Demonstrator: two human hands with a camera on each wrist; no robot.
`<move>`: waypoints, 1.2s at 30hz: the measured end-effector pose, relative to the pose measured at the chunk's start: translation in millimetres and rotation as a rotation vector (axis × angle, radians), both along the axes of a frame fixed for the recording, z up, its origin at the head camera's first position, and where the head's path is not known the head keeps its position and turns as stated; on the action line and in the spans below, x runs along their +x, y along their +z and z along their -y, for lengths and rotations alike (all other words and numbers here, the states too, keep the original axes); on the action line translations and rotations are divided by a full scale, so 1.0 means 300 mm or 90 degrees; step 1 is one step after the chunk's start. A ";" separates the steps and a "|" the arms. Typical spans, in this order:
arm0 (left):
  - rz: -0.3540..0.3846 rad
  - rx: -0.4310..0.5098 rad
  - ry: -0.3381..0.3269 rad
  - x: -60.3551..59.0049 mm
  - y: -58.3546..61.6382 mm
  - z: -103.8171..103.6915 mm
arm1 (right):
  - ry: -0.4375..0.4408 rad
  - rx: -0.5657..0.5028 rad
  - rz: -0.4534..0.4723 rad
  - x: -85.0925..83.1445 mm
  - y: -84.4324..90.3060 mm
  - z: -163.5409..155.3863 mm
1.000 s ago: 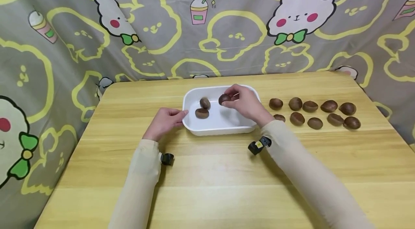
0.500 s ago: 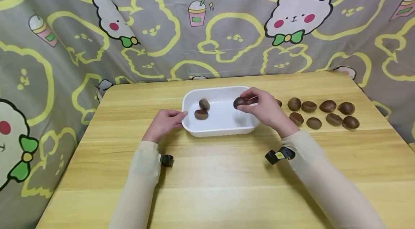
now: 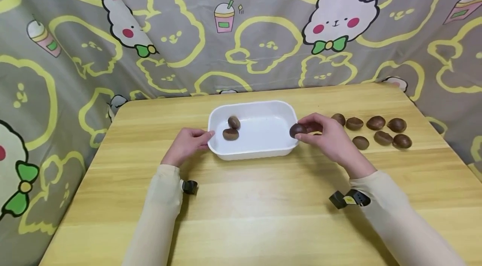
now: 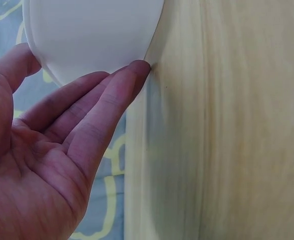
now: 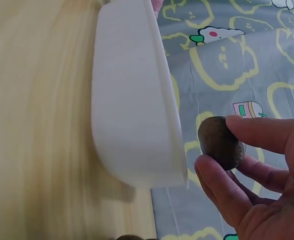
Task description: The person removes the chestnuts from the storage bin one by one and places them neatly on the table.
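Note:
A white rectangular tray (image 3: 260, 154) stands on the wooden table with two chestnuts (image 3: 231, 134) lying inside near its left end. My left hand (image 3: 186, 145) holds the tray's left end, its thumb at the rim. In the left wrist view, the fingers (image 4: 106, 107) lie along the outside of the white wall. Between thumb and fingertips, my right hand (image 3: 331, 138) pinches a dark brown chestnut (image 3: 298, 131), which overlaps the tray's right rim in the head view. The right wrist view has this chestnut (image 5: 220, 142) held up beside the tray's end wall.
Several more chestnuts (image 3: 383, 138) lie in two rough rows on the table to the right, partly hidden by the right hand. A patterned grey curtain (image 3: 211, 57) hangs behind the table's back edge. Bare wood (image 3: 248, 207) spreads between the forearms.
My right hand has moved right with the chestnut, from over the tray's middle to its right rim. The left hand has kept its hold, and the two chestnuts inside stay in place.

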State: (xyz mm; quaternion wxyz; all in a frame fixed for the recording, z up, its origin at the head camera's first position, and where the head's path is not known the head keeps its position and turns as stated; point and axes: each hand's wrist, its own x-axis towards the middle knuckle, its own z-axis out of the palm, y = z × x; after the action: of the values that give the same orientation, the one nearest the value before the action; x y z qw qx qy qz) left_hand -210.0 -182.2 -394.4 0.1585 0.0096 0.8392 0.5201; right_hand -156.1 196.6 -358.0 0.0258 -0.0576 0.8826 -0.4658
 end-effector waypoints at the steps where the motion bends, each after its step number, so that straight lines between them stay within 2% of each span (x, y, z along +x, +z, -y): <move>1: 0.003 0.003 -0.003 0.000 0.001 0.002 | -0.001 0.003 0.001 0.005 -0.004 -0.005; 8: 0.005 0.009 -0.005 0.004 0.006 0.003 | -0.014 0.043 -0.009 0.046 -0.023 -0.059; 13: 0.004 0.012 -0.003 0.002 0.006 -0.001 | -0.020 0.068 0.006 0.073 -0.030 -0.120; 18: 0.006 0.009 0.000 0.003 0.009 -0.002 | -0.010 0.082 0.021 0.100 -0.062 -0.158; 26: 0.004 0.006 -0.001 0.004 0.009 0.000 | 0.007 0.092 0.020 0.129 -0.125 -0.156; 36: 0.012 0.007 0.005 0.005 0.009 -0.001 | -0.026 0.113 0.030 0.131 -0.158 -0.143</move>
State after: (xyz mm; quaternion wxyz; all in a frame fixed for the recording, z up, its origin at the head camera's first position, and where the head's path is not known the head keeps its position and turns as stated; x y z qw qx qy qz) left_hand -208.4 -182.0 -391.7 0.1644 0.0023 0.8347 0.5256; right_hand -116.9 239.4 -405.4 0.0417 -0.0260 0.9206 -0.3873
